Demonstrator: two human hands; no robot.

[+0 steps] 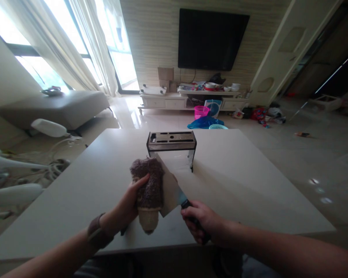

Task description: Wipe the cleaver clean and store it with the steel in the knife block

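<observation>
My left hand is wrapped round a fuzzy brown cloth with a beige, rounded lower end, its thumb pressed on the front. In my right hand is a cleaver, gripped by its black handle. Its wide blade tilts up and left, and the left edge passes against or behind the cloth; I cannot tell which. Just beyond the hands a knife block with a slotted metal top and clear front stands on the white table. The cloth and blade hide part of it.
White chairs are at the table's left side. Past the far edge lie a pink basket and a blue plastic bag. A low white cabinet bears bowls and boxes under a wall television. A grey bench stands by the windows.
</observation>
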